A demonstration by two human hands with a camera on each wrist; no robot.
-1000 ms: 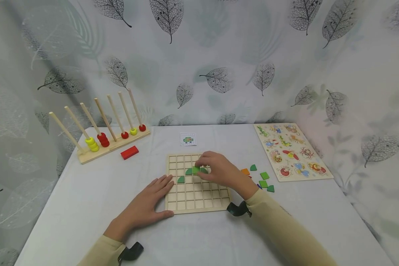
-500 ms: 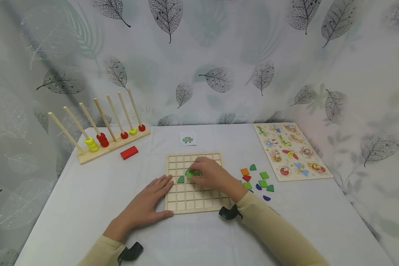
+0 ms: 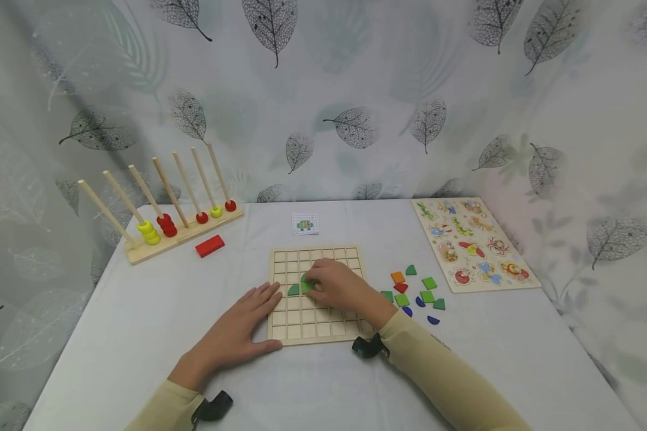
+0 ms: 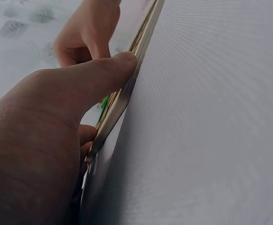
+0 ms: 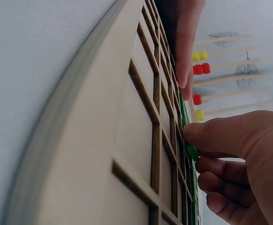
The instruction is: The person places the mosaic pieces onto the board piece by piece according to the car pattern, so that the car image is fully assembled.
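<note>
A wooden grid board lies on the table in the head view. My left hand rests along its left side, fingers straight on the left edge and thumb at the near corner; the left wrist view shows the thumb against the board's rim. Above the board's middle my right hand pinches a light green square tile between thumb and fingers, as does the right wrist view, where the green tile sits close over the grid. A darker green quarter-round tile lies just left of it. The right hand hides part of the grid.
Several loose tiles, including an orange one and a red one, lie right of the board. Behind it is a picture card. A peg abacus and red block stand left; an animal puzzle board lies far right.
My right hand has moved left and slightly nearer with the green square tile, to beside the quarter-round tile. More loose tiles show past the right forearm. My left hand has stayed put.
</note>
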